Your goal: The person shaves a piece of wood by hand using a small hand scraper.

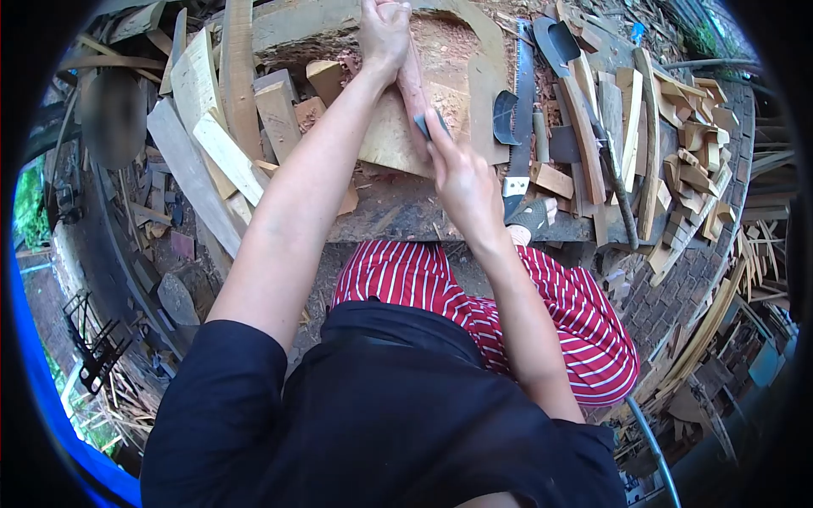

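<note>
My left hand point(385, 41) is closed around the far end of a slim reddish wooden stick point(412, 85), which slants down toward me over a pale board point(391, 135). Near the stick's lower end, my right hand point(464, 173) pinches a small dark grey piece of sandpaper point(433, 125) against the wood. My fingers partly cover the sandpaper. Reddish shavings point(445, 38) lie around the stick. To the right rest a curled dark sheet point(505, 118) and a hand saw point(523, 93) with its handle toward me.
Wood offcuts point(275, 114) and long planks point(237, 76) crowd the left. Several curved wooden pieces point(699, 161) are heaped at right, beyond a dark stick point(618, 186). Another dark curled sheet point(556, 46) lies at upper right. My sandalled foot point(533, 218) is beside the saw handle.
</note>
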Demonstrator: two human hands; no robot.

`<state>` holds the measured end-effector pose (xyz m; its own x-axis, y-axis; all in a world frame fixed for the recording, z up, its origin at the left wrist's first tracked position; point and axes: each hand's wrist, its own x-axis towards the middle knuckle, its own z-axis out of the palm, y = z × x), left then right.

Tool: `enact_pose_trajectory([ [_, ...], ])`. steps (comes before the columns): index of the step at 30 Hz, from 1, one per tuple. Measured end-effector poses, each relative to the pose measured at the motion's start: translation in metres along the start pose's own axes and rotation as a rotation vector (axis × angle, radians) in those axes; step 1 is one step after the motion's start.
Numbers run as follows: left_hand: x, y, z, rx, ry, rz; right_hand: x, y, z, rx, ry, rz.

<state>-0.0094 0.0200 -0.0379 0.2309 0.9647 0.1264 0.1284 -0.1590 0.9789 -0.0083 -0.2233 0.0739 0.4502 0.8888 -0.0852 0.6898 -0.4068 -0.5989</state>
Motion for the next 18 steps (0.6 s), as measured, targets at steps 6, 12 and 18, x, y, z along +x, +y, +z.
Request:
enact_pose_trajectory([
  [6,-0.002,0.006,0.000,-0.103,-0.049,-0.077,0.011,-0.008,-0.009,-0.113,-0.090,0.043],
  [12,-0.006,0.008,-0.001,0.126,-0.006,-0.053,-0.011,-0.011,-0.008,-0.136,-0.127,0.078],
  [18,0.000,-0.003,-0.001,0.107,0.018,0.040,-0.005,-0.008,0.001,-0.127,0.000,0.034],
])
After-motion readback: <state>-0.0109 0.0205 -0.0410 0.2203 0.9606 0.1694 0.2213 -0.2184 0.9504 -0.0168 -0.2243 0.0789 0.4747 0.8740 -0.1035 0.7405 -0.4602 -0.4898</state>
